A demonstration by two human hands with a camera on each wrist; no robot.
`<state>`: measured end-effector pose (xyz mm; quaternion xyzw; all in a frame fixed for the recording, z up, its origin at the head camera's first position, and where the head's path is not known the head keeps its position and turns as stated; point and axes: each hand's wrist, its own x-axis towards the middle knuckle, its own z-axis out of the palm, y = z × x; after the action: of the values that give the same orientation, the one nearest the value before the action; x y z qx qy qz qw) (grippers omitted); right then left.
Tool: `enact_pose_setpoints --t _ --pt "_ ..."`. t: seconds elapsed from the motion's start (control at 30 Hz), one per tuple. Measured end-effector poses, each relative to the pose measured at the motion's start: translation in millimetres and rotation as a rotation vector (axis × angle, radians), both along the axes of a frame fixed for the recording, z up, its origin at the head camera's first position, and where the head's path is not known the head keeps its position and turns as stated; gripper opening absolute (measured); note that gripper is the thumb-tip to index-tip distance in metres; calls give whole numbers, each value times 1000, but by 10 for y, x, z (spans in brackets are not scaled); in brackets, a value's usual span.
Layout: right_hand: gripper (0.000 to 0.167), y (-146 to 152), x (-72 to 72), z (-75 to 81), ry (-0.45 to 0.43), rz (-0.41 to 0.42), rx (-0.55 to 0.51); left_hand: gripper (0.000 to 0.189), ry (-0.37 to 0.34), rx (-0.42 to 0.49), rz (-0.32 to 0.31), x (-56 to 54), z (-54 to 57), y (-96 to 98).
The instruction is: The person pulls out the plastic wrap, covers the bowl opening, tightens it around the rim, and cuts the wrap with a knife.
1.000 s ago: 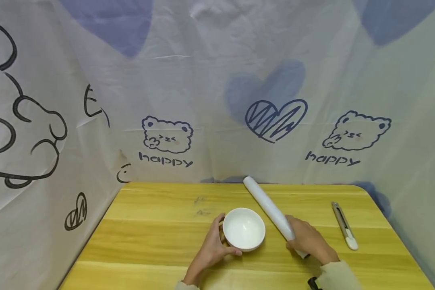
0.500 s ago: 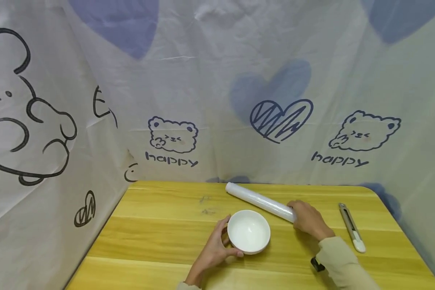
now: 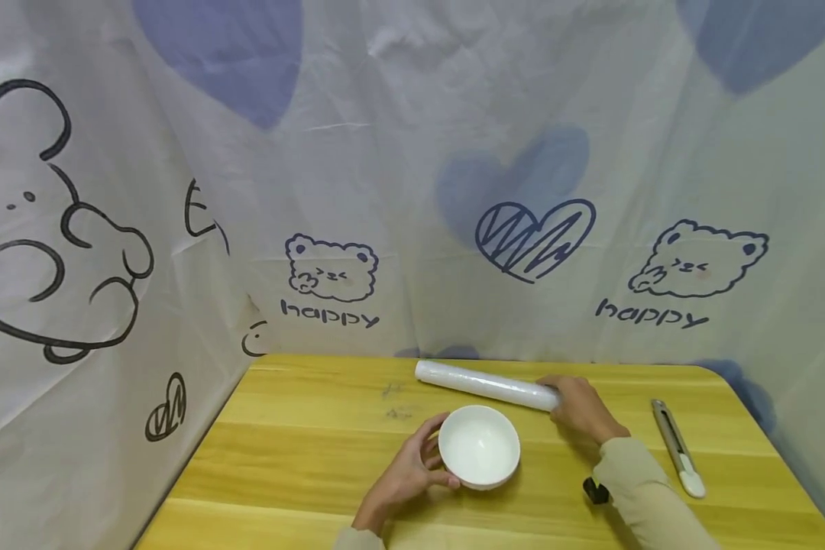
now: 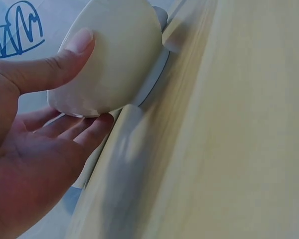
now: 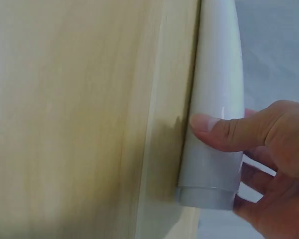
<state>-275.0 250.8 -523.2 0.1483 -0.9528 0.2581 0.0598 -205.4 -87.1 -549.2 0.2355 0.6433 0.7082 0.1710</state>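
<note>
Head view: moderate, diffuse light, palest on the backdrop (image 3: 399, 191) toward 10 o'clock; a small glint marks the bowl (image 3: 480, 447) at 5 o'clock. Left wrist view: a soft-edged shadow crosses the surface (image 4: 249, 129) at 7 o'clock, grain smeared. Right wrist view: faint glare streaks the roll (image 5: 214, 84) toward 3 o'clock.

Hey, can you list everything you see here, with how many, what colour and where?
Table: one, yellow wood grain, across the bottom
Bowl: one, white, centre of the table
Roll: one, white, behind the bowl
Cutter: one, grey and white, table's right side
Printed backdrop: sheet count unclear, greyish white, around the table
Black object: one, black, by the right sleeve
Sleeves: two, beige, at the wrists
Left hand: one, bare, gripping the bowl
Right hand: one, bare, gripping the roll's right end
</note>
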Motion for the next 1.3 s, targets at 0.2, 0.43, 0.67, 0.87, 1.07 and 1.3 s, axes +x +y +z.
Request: enact_pose_setpoints --t 0.2,0.43,0.67,0.87,1.07,1.3 --pt "52 19 -117 -38 13 5 -29 101 -14 -10 -62 -210 -7 23" --pt "51 -24 -277 -49 -25 9 -31 101 -29 -33 -123 -401 51 38" --pt "52 -59 -363 -85 -37 30 -55 101 -37 -75 -218 -562 82 75" --pt "53 -62 -386 -139 -23 49 -59 103 27 -180 -231 -677 160 36" --pt "52 -56 -365 -134 4 79 -69 63 503 -583 198 -968 358 -25" --pt "53 4 -330 -111 35 114 -42 51 783 -925 260 -1348 291 -53"
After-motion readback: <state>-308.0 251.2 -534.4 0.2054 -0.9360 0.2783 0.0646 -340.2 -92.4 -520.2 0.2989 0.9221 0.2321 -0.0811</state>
